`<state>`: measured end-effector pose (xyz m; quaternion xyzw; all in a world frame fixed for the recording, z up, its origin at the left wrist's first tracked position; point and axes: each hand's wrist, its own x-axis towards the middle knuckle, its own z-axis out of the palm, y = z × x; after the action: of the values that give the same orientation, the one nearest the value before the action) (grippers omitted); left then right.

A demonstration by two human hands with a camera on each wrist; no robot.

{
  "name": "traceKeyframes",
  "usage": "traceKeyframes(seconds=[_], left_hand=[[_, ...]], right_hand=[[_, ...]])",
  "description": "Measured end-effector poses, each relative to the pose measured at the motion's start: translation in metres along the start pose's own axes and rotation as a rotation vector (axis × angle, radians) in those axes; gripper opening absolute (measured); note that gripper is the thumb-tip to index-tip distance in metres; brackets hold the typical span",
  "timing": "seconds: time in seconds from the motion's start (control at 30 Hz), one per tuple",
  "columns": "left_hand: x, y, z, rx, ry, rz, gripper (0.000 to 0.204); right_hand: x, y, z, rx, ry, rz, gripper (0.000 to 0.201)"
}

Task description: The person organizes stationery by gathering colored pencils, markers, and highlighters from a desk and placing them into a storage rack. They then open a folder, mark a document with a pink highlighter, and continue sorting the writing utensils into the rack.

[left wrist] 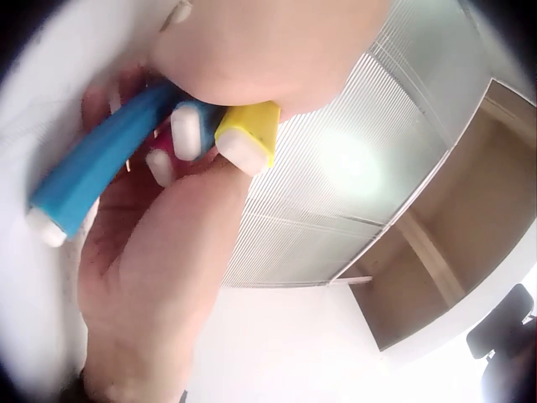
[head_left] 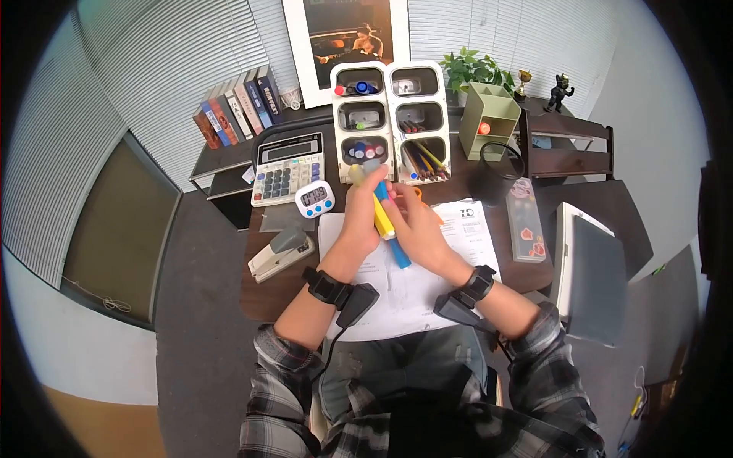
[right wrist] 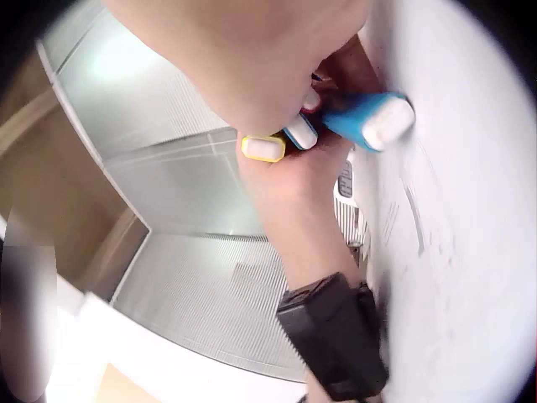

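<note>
Both hands meet over the printed papers (head_left: 366,317) and grip a bunch of highlighters between them. My left hand (head_left: 360,217) curls around the bunch from the left, its thumb near a yellow highlighter (head_left: 383,221). From the other side my right hand (head_left: 421,235) holds it, fingers bent. A blue highlighter (left wrist: 105,168) sticks out below the rest, slanting toward the papers. Tucked between the palms are a second blue highlighter (left wrist: 189,133) and a pinkish-red one (left wrist: 159,159), showing their white ends. The bunch's middle is hidden by the hands.
Beyond the hands stands a white organizer (head_left: 392,114) with pens and pencils in its compartments. To the left are a calculator (head_left: 289,179), a timer (head_left: 314,199) and a stapler (head_left: 281,256). On the right are a black mesh cup (head_left: 495,179) and a clear pencil case (head_left: 525,221).
</note>
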<state>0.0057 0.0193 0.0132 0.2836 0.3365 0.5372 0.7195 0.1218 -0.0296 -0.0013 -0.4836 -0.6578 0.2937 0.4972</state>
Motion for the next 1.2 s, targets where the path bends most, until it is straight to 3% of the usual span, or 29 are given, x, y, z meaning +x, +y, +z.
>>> traceKeyframes(seconds=[0.23, 0.53, 0.87, 1.17, 1.2], left_hand=[[0.006, -0.017, -0.001, 0.002, 0.021, -0.024, 0.036], [0.003, -0.022, 0.001, 0.012, 0.000, 0.089, 0.033], [0.006, -0.022, 0.001, 0.051, 0.016, 0.157, 0.032], [0.017, -0.014, -0.009, 0.009, 0.090, 0.191, 0.015], [0.018, -0.012, -0.009, -0.026, 0.134, 0.197, 0.015]], right_hand=[[0.003, 0.017, -0.016, -0.020, -0.077, -0.019, 0.041], [0.006, 0.013, -0.019, 0.028, -0.152, 0.080, 0.047], [0.009, 0.019, -0.020, -0.032, -0.109, 0.049, 0.048], [0.011, 0.021, -0.025, -0.012, -0.103, 0.078, 0.052], [0.014, 0.032, -0.023, 0.105, -0.141, 0.112, 0.050]])
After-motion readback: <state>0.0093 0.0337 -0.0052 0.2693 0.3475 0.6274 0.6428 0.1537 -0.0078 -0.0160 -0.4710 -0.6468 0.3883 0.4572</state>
